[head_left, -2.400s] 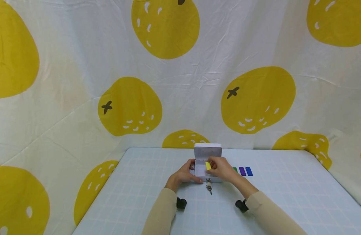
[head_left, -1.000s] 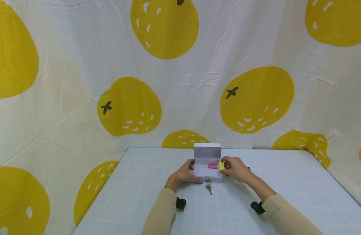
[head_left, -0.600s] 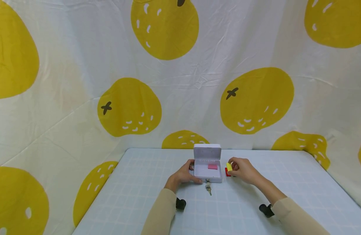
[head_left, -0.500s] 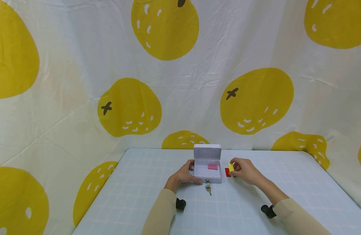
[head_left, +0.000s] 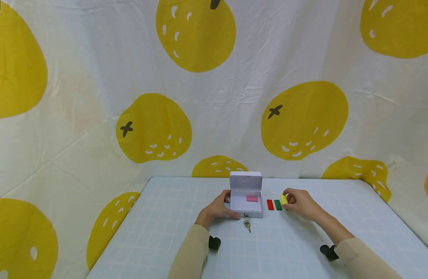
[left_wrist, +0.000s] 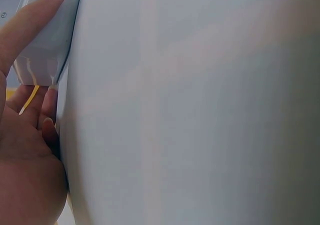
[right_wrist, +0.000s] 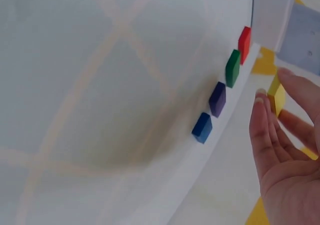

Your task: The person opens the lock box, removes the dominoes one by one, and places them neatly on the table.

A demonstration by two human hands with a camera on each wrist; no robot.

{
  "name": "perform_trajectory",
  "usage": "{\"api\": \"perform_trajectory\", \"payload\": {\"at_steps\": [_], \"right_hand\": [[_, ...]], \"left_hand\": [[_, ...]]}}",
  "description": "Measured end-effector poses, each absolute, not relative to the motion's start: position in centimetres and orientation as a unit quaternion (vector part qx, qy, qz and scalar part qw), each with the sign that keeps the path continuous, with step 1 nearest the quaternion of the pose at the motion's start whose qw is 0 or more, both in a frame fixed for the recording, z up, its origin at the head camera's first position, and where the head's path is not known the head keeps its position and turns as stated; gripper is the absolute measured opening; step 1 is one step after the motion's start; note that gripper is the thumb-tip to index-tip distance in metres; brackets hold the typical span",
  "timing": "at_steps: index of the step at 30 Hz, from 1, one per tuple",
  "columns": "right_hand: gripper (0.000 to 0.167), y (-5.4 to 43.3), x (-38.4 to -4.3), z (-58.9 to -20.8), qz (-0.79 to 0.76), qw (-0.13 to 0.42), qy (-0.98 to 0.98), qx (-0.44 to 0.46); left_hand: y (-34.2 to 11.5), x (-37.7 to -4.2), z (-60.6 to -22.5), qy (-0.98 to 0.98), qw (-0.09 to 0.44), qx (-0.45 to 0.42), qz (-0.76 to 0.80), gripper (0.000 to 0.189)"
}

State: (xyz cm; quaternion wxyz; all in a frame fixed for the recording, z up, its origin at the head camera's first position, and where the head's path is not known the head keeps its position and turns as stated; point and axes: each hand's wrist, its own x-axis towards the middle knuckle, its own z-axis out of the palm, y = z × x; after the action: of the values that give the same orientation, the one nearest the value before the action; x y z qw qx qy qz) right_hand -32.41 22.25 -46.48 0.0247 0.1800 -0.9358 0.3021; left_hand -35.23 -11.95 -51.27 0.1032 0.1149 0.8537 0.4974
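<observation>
A small white metal cash box (head_left: pixel 237 204) stands on the table with its lid raised and a pink block (head_left: pixel 252 198) lying inside. My left hand (head_left: pixel 218 207) holds the box's front left corner, thumb along the front and fingers against the left side. Keys (head_left: pixel 247 222) hang from the front lock. To the right of the box, my right hand (head_left: pixel 302 203) pinches a flat yellow block (head_left: pixel 284 199) between thumb and fingers, raised above the table. Red (head_left: pixel 270 204) and green (head_left: pixel 278 205) blocks lie beside the box. Purple (right_wrist: pixel 217 100) and blue (right_wrist: pixel 202 128) blocks show in the right wrist view.
The table (head_left: pixel 186 197) has a pale blue checked cover. Behind it hangs a white cloth (head_left: pixel 220 128) printed with large yellow fruit. A black wrist camera (head_left: pixel 329 252) sits at the right cuff, another camera (head_left: pixel 214 243) at the left.
My right hand has carried the yellow block from over the box out to the right, past the red and green blocks, uncovering them. The left hand stays on the box.
</observation>
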Motion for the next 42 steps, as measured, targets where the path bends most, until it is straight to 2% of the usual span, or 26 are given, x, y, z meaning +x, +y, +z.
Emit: {"api": "perform_trajectory", "payload": {"at_steps": [29, 42], "right_hand": [[0.036, 27.9, -33.4, -47.4, 0.28, -0.008, -0.948, 0.149], [0.035, 28.8, -34.0, -48.1, 0.269, -0.017, -0.953, 0.14]], "left_hand": [[-11.9, -35.2, -51.0, 0.861, 0.102, 0.112, 0.486, 0.095], [-12.0, -35.2, -51.1, 0.858, 0.103, 0.114, 0.49, 0.095]]}}
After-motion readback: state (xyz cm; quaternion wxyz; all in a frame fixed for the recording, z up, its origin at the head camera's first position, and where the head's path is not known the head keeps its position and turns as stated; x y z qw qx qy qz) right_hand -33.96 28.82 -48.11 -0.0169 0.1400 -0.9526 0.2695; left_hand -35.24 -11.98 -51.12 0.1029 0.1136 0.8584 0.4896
